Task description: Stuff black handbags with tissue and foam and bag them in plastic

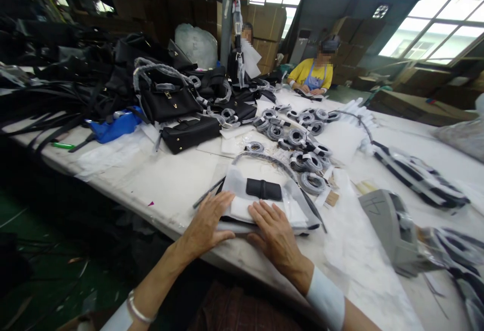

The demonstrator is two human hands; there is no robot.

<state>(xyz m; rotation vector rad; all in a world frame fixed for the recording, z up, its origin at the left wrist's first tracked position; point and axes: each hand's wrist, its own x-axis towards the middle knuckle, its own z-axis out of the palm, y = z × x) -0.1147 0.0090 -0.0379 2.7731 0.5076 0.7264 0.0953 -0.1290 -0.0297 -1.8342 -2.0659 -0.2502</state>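
A black handbag (310, 230) lies flat at the table's near edge, mostly covered by white wrapping paper (236, 208). Its strap, wrapped in clear film, arches behind it. A small black flap or pouch with a band across it (263, 189) shows on top. My left hand (207, 222) rests on the bag's near left corner, fingers stretched out and thumb apart. On the paper near the front middle lies my right hand (274, 232), flat with its fingers extended. Neither hand grips anything.
Coiled wrapped straps (297, 136) lie behind the bag. Black handbags (166, 101) and a blue bag (117, 125) are heaped to the left. A grey tape dispenser (389, 225) and another wrapped bag (419, 177) are at right. A person in yellow (304, 71) works across the table.
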